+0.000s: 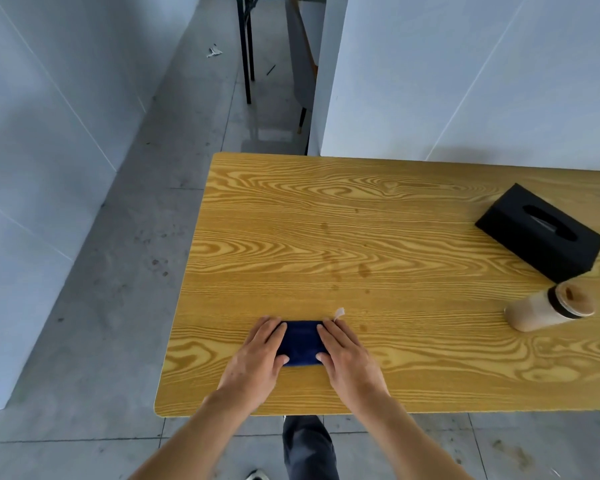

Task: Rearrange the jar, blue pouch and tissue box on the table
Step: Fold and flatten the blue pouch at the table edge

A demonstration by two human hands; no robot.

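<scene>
Hands meet at the pouch (300, 342), which lies flat near the front edge of the table (291, 220), toward its left end. The left hand (257, 355) covers the pouch's left end and the right hand (343, 355) its right end; on each, the fingers lie across the top and the thumb sits at the near edge, so both seem to grasp it lightly, though how firm the hold is I cannot tell. A small pale tag (339, 313) sticks out just past the right fingertips. Well apart, at the right end, the tissue box (541, 233) stands at an angle, and the jar (548, 308) lies on its side just in front of it. As a judgement, the pouch is the step in hand, either being set or about to be lifted; box and jar appear yet to be handled.
</scene>
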